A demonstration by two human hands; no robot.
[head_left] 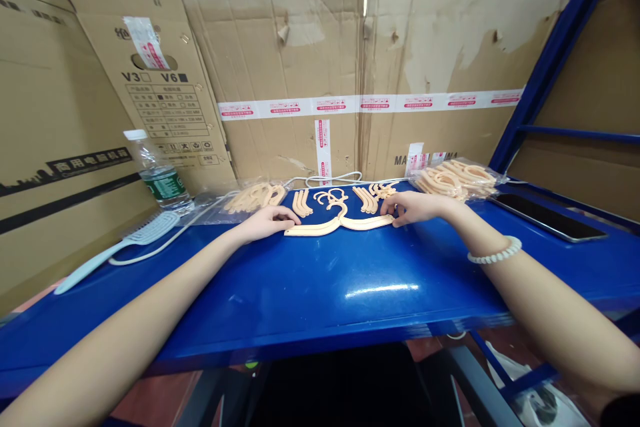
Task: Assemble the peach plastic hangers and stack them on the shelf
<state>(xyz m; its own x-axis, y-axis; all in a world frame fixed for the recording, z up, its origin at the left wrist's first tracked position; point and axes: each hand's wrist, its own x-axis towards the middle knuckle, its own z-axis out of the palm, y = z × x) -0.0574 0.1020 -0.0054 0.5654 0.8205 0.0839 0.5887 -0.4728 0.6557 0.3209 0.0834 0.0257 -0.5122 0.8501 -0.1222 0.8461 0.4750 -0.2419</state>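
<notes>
On the glossy blue tabletop (295,293), we have a long, gently curved, pale peach-coloured strip (313,229) and a mirrored, equally pale twin strip (367,223) lying nearly end to end, their shared long axis running left to right between our hands. Our bare left hand (270,221) is nearer the first strip, fingertips by its outer end; our bare right hand (413,207) is nearer the twin strip, thumb by its outer end. Our fingers are loosely bent on both sides, but we cannot tell whether either hand pinches its strip or merely rests against it. Where the strips meet, a small pale curled piece (343,209) points away from us
</notes>
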